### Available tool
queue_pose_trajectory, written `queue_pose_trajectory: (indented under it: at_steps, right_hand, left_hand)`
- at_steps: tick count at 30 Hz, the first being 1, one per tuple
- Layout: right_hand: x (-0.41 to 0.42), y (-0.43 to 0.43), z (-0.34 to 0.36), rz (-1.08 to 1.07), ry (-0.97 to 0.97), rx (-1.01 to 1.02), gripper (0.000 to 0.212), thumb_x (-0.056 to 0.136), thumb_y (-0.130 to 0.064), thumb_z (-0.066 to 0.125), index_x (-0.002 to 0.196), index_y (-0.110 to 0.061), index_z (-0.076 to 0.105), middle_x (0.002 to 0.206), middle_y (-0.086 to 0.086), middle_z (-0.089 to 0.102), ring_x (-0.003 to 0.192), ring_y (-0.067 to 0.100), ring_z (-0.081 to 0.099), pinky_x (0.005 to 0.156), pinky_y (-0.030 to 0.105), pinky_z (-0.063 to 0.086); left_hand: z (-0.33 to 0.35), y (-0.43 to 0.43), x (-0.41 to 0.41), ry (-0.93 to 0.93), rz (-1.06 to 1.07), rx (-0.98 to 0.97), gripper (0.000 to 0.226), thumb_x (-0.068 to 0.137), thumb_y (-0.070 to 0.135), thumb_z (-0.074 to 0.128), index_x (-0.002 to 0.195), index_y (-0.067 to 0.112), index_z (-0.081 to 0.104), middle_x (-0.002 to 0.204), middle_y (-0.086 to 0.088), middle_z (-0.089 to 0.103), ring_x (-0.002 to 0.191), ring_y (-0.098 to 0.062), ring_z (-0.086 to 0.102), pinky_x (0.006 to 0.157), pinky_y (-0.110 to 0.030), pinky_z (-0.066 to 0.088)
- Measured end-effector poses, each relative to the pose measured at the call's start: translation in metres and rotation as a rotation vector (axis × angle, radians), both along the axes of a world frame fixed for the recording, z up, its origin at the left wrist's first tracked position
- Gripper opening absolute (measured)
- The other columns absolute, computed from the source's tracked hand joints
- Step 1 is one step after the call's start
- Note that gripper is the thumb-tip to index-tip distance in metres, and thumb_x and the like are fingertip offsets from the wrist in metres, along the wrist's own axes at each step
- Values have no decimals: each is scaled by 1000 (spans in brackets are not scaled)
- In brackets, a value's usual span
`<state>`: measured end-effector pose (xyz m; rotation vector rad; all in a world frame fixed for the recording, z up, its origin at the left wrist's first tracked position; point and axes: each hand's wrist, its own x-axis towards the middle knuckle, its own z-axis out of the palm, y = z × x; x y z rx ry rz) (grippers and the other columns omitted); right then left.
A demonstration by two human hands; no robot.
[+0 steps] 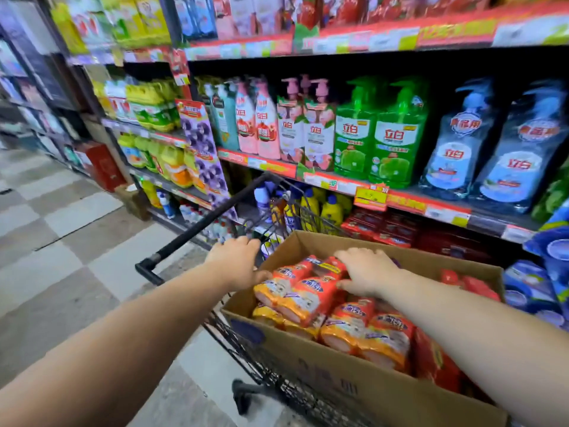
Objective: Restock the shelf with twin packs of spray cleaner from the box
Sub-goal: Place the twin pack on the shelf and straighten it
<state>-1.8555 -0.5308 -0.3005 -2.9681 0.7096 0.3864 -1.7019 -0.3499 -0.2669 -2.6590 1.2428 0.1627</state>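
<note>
— What's closest to us?
— A cardboard box [308, 368] sitting in a wire cart [261, 362]. It's full of orange-and-red twin packs [369, 334] lying on their sides.
— And the hands?
— Both are at the top pack [308, 292], which lies on the others toward the box's far end. The right hand [366, 271] is spread over it, fingers fairly straight, thumb down its near side. It presses rather than clasps. The left hand [237, 260] is at the pack's left end by the box rim, thumb touching the wrap, fingers bent over. Whether it holds anything, I cannot tell.
— Beyond that?
— The cart handle [209, 220] sticks out to the left. Then comes the shelf [400, 200], with yellow bottles [331, 211] low down, and green bottles [397, 140] and blue pouches [520, 149] above.
</note>
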Motion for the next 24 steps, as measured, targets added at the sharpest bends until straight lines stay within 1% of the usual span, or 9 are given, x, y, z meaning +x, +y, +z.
queue_pose_trajectory:
  at_steps: [4,6,9,11,13,17,20,22,24]
  right_hand:
    - [17,-17,-21,-79,27,37,68,88,-51,54,145,-23,30,147,6,40,135,27,39,109,49,32]
    - [29,-26,-36,-104,44,64,66,89,-48,55,144,-22,31,145,7,41,133,28,41,108,48,34]
    - [46,-38,-63,-154,74,141,64,87,-49,55,141,-20,35,141,8,44,130,30,45,105,46,37]
    - [58,-45,-84,-190,114,202,64,88,-48,56,141,-20,34,142,8,43,130,30,44,105,45,36]
    - [67,-50,-102,-210,139,246,64,88,-48,55,141,-19,34,140,9,43,130,32,44,103,46,37]
    - [79,-60,-132,-297,131,357,67,88,-48,55,142,-17,32,141,9,39,129,32,45,101,42,41]
    - [83,-62,-155,-433,88,484,67,86,-48,58,140,-16,33,140,10,39,128,31,47,103,41,42]
    - [84,-61,-165,-562,21,585,70,84,-51,61,140,-19,34,139,9,43,128,30,48,104,40,40]
    - [87,-58,-175,-692,-26,699,71,82,-51,63,138,-17,37,139,7,48,128,28,48,104,36,39]
  left_hand:
    - [-34,-27,25,94,-76,-2,72,85,59,53,138,14,37,137,-10,43,128,-31,42,102,-45,40]
    - [-53,-39,41,149,-73,1,73,84,60,53,137,13,37,136,-11,44,127,-32,43,102,-44,40]
    - [-77,-55,64,204,-74,69,75,84,61,51,139,13,35,137,-13,44,127,-32,44,103,-40,39]
    - [-93,-68,81,232,-64,107,75,85,62,50,139,14,35,138,-12,42,129,-32,41,104,-39,35]
    - [-107,-79,94,260,-53,126,74,84,61,51,139,14,35,139,-12,42,129,-32,40,107,-39,35]
    - [-137,-101,107,351,-18,128,74,84,58,55,139,13,36,136,-15,44,127,-32,44,103,-36,37]
    - [-161,-111,112,430,35,151,71,84,56,57,134,10,38,134,-17,45,125,-32,46,102,-38,39]
    - [-174,-114,114,491,86,161,72,84,54,57,136,9,36,137,-17,42,127,-32,44,105,-38,38]
    - [-186,-115,118,543,147,166,73,84,53,59,136,7,35,137,-18,42,128,-32,44,107,-36,36]
